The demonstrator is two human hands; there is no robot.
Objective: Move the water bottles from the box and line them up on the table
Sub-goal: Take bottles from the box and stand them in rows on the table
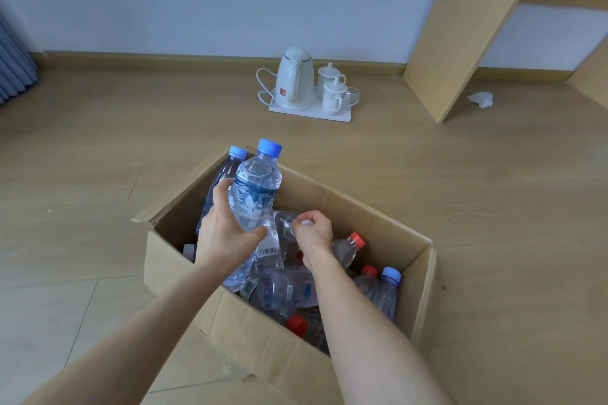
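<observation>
An open cardboard box [355, 204] stands on a wooden surface and holds several clear plastic bottles with blue or red caps. My left hand [223, 233] grips a blue-capped water bottle [256, 187] around its middle and holds it upright above the box. A second blue-capped bottle [227, 171] stands behind it at the box's far left corner. My right hand [312, 233] reaches into the box and pinches the top of a clear bottle [284, 227] lying among the others. A red-capped bottle [348, 248] lies just right of that hand.
A white kettle [294, 82] and two lidded white cups [332, 92] sit on a white tray [312, 113] beyond the box. A wooden panel [460, 43] leans at the right, with crumpled paper [480, 99] beside it. Wall and skirting lie behind.
</observation>
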